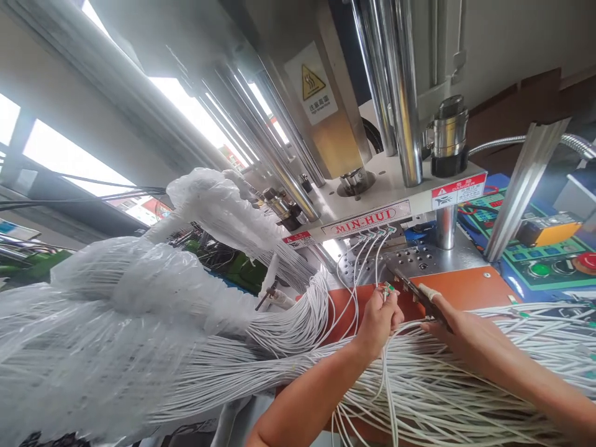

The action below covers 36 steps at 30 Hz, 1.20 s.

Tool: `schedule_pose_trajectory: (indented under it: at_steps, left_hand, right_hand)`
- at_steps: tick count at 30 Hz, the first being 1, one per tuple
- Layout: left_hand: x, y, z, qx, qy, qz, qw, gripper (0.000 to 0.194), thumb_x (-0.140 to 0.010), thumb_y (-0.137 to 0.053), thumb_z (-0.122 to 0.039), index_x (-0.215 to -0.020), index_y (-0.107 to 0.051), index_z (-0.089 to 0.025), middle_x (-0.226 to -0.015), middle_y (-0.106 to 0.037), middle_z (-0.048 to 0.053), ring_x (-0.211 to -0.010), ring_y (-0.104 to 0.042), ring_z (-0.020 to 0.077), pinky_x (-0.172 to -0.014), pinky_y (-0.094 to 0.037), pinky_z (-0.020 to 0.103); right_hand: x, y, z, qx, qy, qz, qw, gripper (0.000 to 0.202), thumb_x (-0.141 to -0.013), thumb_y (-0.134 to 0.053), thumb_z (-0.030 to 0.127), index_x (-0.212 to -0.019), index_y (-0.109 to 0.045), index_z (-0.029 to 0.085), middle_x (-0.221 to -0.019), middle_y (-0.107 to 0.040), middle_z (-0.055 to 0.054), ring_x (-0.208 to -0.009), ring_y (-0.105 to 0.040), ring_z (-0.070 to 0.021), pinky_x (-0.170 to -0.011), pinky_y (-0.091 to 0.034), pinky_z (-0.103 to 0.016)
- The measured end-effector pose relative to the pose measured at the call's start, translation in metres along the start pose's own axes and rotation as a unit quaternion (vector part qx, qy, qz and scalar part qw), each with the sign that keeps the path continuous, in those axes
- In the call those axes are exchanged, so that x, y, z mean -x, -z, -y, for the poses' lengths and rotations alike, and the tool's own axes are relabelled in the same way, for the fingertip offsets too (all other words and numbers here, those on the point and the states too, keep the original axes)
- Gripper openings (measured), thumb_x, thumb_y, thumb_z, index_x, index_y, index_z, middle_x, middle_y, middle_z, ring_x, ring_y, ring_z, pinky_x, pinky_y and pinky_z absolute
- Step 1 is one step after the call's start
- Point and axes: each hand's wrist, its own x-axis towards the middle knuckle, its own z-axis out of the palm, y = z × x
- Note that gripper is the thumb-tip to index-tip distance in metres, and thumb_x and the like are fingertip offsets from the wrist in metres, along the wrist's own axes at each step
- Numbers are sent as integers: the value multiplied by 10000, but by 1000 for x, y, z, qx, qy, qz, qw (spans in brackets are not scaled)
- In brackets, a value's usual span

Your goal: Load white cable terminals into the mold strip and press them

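- A vertical moulding press (363, 124), marked MIN-HUI on its white plate, fills the upper frame, its chrome columns rising out of view above an orange bench (470, 288).
- A mass of white cables (261, 366) spills across the bench's near edge from lower left to right, its far-left portion wrapped in clear plastic sheeting (139, 279).
- A green control panel (535, 254) with coloured buttons sits at the bench's right side, beside a yellow-orange sensor box.
- The left hand (379, 323) reaches in from the lower centre, forearm angled up and to the right, fingers pinched together on a green-tipped cable end (387, 289) held upright just short of the mould's near edge.
- The right hand (459, 329) comes in from the lower right, closed around a dark tool (412, 290) whose long axis points up and left toward the mould plate; a pale wrap covers one fingertip.
- Several cable ends already sit in a row of mould slots (375, 234) just under the plate, directly above the left hand, which is the nearer of the two to them.
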Motion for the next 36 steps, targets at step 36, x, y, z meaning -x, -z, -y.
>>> schedule_pose_trajectory:
  at_steps: [36]
  left_hand:
    - [-26, -17, -10, 3, 162, 103, 982, 191, -651, -640, -278, -558, -506, -179, -455, -320, -100, -389, -184, 32, -426, -80, 260]
  right_hand:
    - [-1, 13, 9, 12, -32, 34, 999, 634, -960, -251, 543, -1507, -278, 224, -1009, -731, -132, -971, -697, -392, -717, -420, -396]
